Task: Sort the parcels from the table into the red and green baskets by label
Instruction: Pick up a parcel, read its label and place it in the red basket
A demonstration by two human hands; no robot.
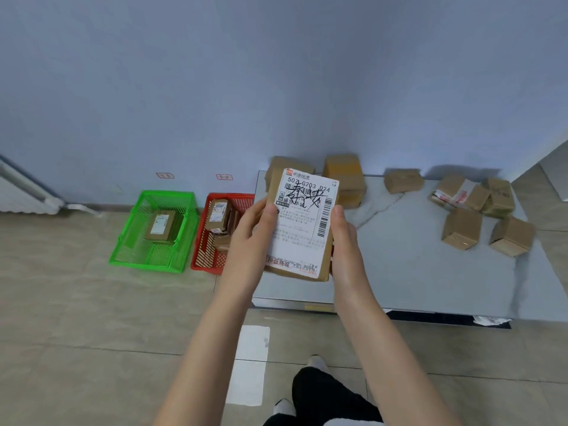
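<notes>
Parcel (302,226) held up above table (399,272) edge, label facing camera. Left hand (252,238) and right hand (344,238) clamp its sides. Step, as judged: reading label. Next: pick green basket (167,195) or red basket (199,250), both on floor, left.

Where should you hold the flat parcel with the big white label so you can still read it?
By its two long side edges, one hand from each side, as the left hand and right hand grip the parcel now. It is flat, and the label covers its front, so edge grips leave the writing showing.
</notes>
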